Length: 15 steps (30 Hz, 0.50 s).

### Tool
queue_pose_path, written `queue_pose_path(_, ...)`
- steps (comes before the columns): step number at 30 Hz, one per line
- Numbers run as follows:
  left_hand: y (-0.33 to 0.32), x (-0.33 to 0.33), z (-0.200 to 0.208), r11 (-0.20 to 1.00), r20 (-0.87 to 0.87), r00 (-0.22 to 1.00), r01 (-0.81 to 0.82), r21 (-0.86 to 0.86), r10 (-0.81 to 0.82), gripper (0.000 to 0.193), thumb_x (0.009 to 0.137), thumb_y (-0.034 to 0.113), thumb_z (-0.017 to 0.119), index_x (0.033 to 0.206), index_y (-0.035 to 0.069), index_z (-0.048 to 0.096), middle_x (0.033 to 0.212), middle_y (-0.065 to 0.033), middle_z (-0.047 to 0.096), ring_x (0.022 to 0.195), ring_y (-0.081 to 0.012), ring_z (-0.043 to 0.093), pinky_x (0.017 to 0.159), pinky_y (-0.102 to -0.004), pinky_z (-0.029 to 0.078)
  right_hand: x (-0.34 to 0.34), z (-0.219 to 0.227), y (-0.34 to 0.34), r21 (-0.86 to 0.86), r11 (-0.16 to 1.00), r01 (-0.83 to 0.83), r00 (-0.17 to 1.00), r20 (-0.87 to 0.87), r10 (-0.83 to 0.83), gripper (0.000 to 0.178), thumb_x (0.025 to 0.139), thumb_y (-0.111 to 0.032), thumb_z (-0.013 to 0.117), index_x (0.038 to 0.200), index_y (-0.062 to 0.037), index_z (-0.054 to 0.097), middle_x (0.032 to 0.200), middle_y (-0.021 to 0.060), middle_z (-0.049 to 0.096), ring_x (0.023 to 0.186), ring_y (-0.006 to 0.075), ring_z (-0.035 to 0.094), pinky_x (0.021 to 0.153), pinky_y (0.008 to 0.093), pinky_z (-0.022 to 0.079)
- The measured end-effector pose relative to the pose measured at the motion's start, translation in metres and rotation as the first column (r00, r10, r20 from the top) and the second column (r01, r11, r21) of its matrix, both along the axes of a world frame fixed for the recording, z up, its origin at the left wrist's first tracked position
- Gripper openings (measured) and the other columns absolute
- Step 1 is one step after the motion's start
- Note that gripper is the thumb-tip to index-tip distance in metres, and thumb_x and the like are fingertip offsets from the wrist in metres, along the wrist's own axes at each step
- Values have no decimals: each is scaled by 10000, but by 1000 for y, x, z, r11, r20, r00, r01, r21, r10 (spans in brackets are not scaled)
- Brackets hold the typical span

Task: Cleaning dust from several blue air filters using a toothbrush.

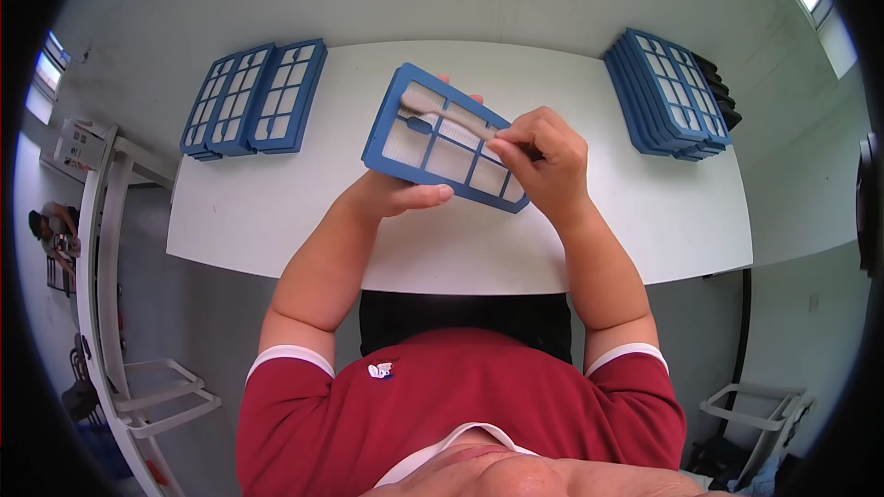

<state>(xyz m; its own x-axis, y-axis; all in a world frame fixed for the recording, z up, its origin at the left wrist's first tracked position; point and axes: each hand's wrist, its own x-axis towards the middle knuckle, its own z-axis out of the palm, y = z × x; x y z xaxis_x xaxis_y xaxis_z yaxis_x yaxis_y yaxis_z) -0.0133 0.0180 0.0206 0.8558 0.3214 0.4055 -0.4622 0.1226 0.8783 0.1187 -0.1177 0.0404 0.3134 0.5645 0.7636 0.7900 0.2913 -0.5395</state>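
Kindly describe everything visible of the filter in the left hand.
The filter is a rectangular panel: a blue, plastic-looking gridded frame with a small tab, over a pale ribbed sheet. It slants above the table, right end lower in view. The left hand grips it; a pale stick crosses its face, contact unclear.

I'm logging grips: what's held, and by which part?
Left hand: blue-framed filter, by its long edges. Right hand: slim pale tool, by its narrow end.

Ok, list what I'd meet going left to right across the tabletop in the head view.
Row of blue filters → held filter → right hand → stack of blue filters → black pieces, partly hidden.
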Motion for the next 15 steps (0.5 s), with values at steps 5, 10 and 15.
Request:
queue_pose_path(5,3,0,-2,1000,8,1000,7,6,-7,993,539,168,713,1411,136,237,1327,-194,430,1283,-342,379,1021,-473,381,1,2,-1,-43,998,-36,999,-18,35,126,715,-32,742,730,-25,617,703,62,585,602,152,595,505,249,473)
queue_pose_path(10,4,-2,4,998,9,999,44,55,-45,907,588,205,706,1381,97,279,1322,-165,426,1265,-311,393,1014,-445,385,9,0,1,-27,992,120,993,-17,-121,115,721,-29,734,732,-25,620,708,62,590,589,152,575,504,246,462)
queue_pose_path(15,14,-5,-5,979,-77,976,-204,9,204,621,751,339,714,1224,51,433,1160,-75,516,1115,-195,504,933,-350,422,10,2,0,-65,994,88,991,-98,-94,141,711,-78,751,772,-18,639,722,66,592,622,157,568,525,239,450)
